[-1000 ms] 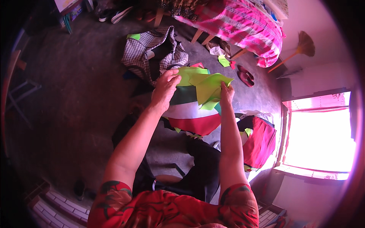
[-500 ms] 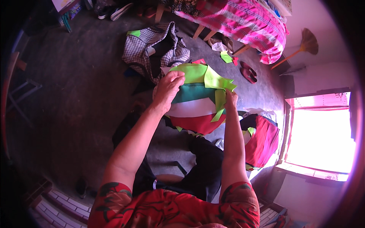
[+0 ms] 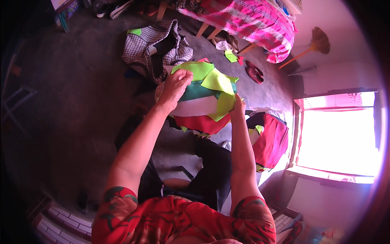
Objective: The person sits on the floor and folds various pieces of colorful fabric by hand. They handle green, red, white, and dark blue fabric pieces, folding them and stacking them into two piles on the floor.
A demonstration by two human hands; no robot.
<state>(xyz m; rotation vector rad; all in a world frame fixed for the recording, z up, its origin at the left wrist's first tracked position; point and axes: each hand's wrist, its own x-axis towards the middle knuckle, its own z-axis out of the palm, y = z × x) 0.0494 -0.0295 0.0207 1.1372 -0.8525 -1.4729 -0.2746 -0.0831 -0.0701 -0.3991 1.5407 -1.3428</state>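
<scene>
Left hand (image 3: 177, 83) is grasping the top edge of a lime-green fabric piece (image 3: 211, 79); right hand (image 3: 237, 106) is pinching its lower corner, above stacked coloured fabrics (image 3: 199, 112) over the floor (image 3: 81, 93).

Floor (image 3: 81, 101): dark, bare, concrete-like. Bright window (image 3: 339, 136) at right, overexposed, casting pink-white light. Bed (image 3: 248, 20) with pink striped cover stands beyond the window, on wooden legs. Broom (image 3: 308, 46) leans on the pale wall (image 3: 345, 61) between bed and window.
</scene>
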